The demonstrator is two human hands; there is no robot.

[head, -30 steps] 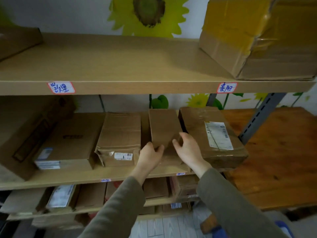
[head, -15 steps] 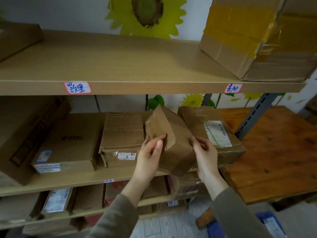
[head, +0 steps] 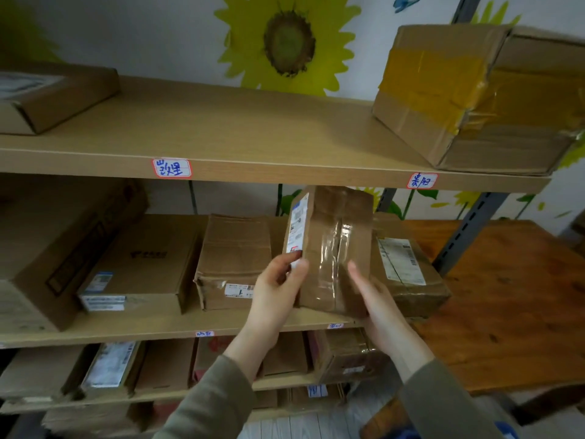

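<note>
A small brown cardboard parcel (head: pixel 332 245), wrapped in clear tape, stands upright in the air in front of the middle shelf (head: pixel 152 326). A white shipping label runs down its left side. My left hand (head: pixel 277 296) grips the parcel's lower left edge, thumb on the label. My right hand (head: pixel 375 299) holds its lower right side from underneath, fingers lying along the taped face. Both sleeves are grey-green.
Several cardboard boxes (head: pixel 235 261) lie on the middle shelf. A labelled box (head: pixel 408 267) sits right behind the parcel. The top shelf (head: pixel 240 134) carries a large taped box (head: pixel 474 96) at the right. A wooden table (head: pixel 506 293) stands to the right. Lower shelves hold more parcels.
Both hands took the parcel off the middle shelf, lifted it and turned it upright, so its labelled side now faces left.
</note>
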